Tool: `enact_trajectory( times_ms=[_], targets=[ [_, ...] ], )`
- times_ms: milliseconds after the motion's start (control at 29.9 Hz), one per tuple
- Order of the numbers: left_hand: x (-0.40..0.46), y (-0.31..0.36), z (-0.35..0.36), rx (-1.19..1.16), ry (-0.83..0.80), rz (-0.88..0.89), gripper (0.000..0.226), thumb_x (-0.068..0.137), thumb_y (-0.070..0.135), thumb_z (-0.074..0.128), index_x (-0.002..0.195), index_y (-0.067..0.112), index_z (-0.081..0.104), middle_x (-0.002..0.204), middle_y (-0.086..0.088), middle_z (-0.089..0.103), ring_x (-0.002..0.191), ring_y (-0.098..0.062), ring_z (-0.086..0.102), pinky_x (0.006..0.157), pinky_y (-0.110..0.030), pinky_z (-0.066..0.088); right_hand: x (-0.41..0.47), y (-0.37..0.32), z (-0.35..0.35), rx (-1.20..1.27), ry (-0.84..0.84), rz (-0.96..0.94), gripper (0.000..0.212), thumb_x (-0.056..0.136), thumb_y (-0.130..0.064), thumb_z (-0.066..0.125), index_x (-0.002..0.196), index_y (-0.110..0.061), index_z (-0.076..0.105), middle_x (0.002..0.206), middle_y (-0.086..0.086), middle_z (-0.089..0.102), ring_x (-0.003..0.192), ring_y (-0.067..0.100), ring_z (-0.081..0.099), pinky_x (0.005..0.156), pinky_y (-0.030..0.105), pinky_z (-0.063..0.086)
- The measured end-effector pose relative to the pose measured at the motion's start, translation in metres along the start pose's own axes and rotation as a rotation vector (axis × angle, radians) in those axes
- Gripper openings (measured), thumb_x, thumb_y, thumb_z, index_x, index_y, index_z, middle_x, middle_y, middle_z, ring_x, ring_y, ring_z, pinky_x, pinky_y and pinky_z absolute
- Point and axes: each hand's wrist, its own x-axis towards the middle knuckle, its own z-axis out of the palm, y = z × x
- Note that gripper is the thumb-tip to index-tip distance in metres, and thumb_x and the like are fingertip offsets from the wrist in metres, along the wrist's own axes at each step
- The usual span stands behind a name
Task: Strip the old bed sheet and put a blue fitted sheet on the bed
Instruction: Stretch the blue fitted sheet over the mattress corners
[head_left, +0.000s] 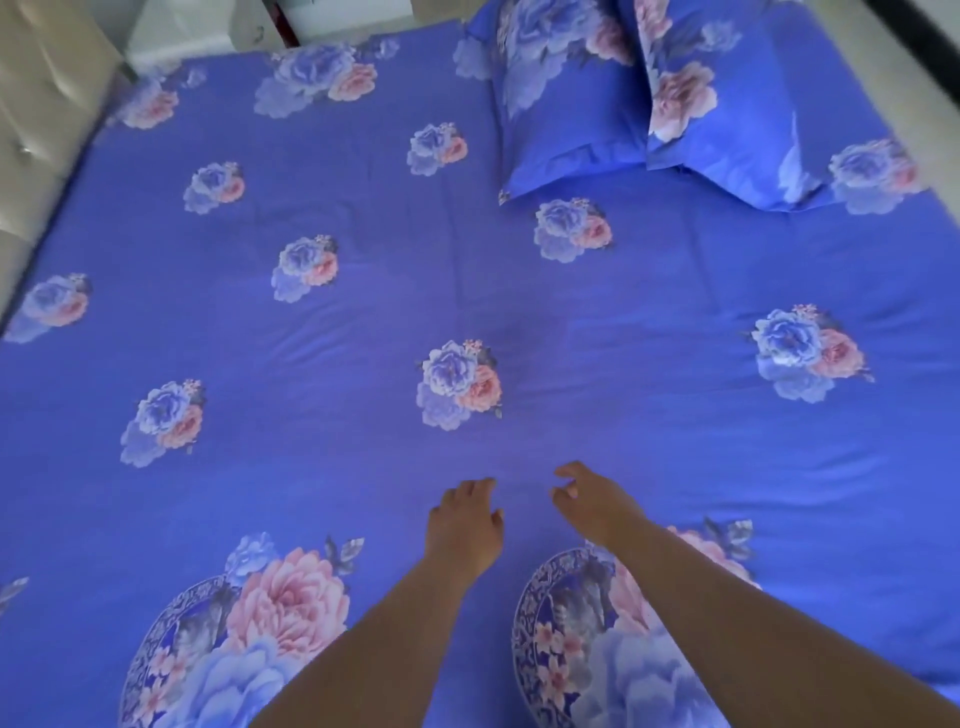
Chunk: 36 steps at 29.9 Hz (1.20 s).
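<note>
Across nearly the whole frame, from upper left to lower right: a blue floral sheet (363, 291), spread flat over the bed, only faint creases near the centre. In the upper right, two pillows (649, 98) in the same print, lying on the sheet and touching each other. At the far upper left, a pale padded headboard (47, 104), and beside it something white (187, 36), perhaps a bedside cabinet, too blurred to be sure.

Low in the middle of the frame, left hand (465, 525) and right hand (592, 499) reaching forward side by side, close together but apart. Fingers of both loosely curled and a little spread, holding nothing, tips at or just above the cloth; contact not clear from this angle.

Judged by the look: thin, soft, light cloth, limp, likely to bunch and slide easily over the mattress, no stiffness to lift by. Poor purchase in the flat middle, only a pinch of fabric. Better hold at an edge or corner, out of view at the frame's borders, where the sheet wraps the mattress. Pillows to come off first, since their weight would pin the upper right part
</note>
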Motion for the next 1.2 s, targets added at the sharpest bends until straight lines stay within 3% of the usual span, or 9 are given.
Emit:
enact_trajectory(
  times_ms=[234,501,702,835,969,1036,1102,1136,1203],
  targets=[
    [0.118,0.014,-0.03,0.168,0.124,0.039,0.063,0.096,0.034,0.042,0.15,0.029,0.009,0.159,0.003,0.005,0.146,-0.021,0.005,0.115,-0.044,0.017,0.111,0.007,-0.055,-0.186,0.149,-0.065,0.051,0.094,-0.034,0.047,0.142,-0.026,0.031,0.142,0.004,0.041,0.128,0.025,0.041,0.099,0.035,0.041],
    [0.222,0.023,-0.029,0.145,0.057,-0.051,0.083,0.089,0.051,0.053,0.149,0.04,-0.004,0.157,0.013,-0.016,0.146,-0.026,-0.011,0.113,-0.055,0.014,0.226,-0.014,-0.059,-0.377,0.211,-0.192,0.074,0.096,-0.038,0.046,0.151,-0.016,0.002,0.16,0.002,-0.008,0.147,0.022,-0.004,0.118,0.038,0.012],
    [0.265,-0.039,-0.025,0.223,-0.012,-0.158,0.081,0.09,0.058,0.047,0.148,0.042,-0.006,0.156,0.011,-0.022,0.146,-0.027,-0.014,0.112,-0.059,0.016,0.272,-0.034,-0.03,-0.312,0.296,-0.277,0.069,0.097,-0.037,0.042,0.152,-0.017,0.005,0.16,0.001,-0.004,0.148,0.019,-0.001,0.118,0.035,0.009],
    [0.298,-0.087,-0.051,0.191,0.065,-0.153,0.062,0.096,0.054,0.031,0.148,0.044,-0.002,0.158,0.012,-0.016,0.147,-0.02,-0.009,0.115,-0.055,0.011,0.313,-0.067,-0.033,-0.187,0.396,-0.183,0.07,0.096,-0.038,0.045,0.152,-0.015,0.01,0.16,0.003,-0.001,0.148,0.02,0.0,0.118,0.036,0.012],
    [0.336,-0.129,-0.083,0.212,0.106,-0.037,0.06,0.098,0.052,0.028,0.149,0.043,-0.003,0.158,0.011,-0.016,0.147,-0.019,-0.008,0.116,-0.053,0.009,0.36,-0.117,-0.016,-0.099,0.522,-0.027,0.075,0.095,-0.04,0.046,0.151,-0.009,0.006,0.16,0.006,-0.001,0.148,0.02,-0.002,0.119,0.036,0.003],
    [0.359,-0.16,-0.097,0.244,0.116,0.015,0.062,0.097,0.054,0.028,0.149,0.042,-0.004,0.158,0.01,-0.016,0.147,-0.021,-0.008,0.116,-0.053,0.008,0.385,-0.148,-0.007,-0.03,0.647,0.14,0.075,0.095,-0.043,0.044,0.152,-0.008,0.008,0.16,0.008,0.0,0.147,0.022,-0.003,0.119,0.041,0.001],
    [0.381,-0.209,-0.111,0.212,0.102,-0.039,0.063,0.096,0.058,0.025,0.148,0.042,-0.005,0.158,0.011,-0.015,0.147,-0.022,-0.008,0.116,-0.054,0.005,0.406,-0.188,0.014,-0.021,0.648,0.211,0.069,0.097,-0.047,0.035,0.152,-0.015,0.01,0.16,0.005,-0.002,0.147,0.025,-0.007,0.118,0.048,-0.003],
    [0.392,-0.243,-0.116,0.189,0.096,-0.106,0.063,0.095,0.06,0.022,0.149,0.041,-0.005,0.158,0.011,-0.015,0.147,-0.023,-0.009,0.115,-0.055,0.004,0.415,-0.214,0.036,-0.106,0.576,0.121,0.062,0.098,-0.048,0.029,0.152,-0.021,0.011,0.16,0.001,-0.003,0.147,0.026,-0.008,0.116,0.051,-0.006],
    [0.41,-0.314,-0.132,0.137,0.076,-0.277,0.068,0.093,0.065,0.014,0.15,0.035,-0.004,0.158,0.008,-0.016,0.146,-0.026,-0.011,0.114,-0.059,0.0,0.42,-0.273,0.092,-0.264,0.337,-0.28,0.05,0.1,-0.045,0.022,0.149,-0.03,0.024,0.16,-0.004,0.009,0.147,0.024,0.001,0.115,0.053,-0.002]
  ],
)
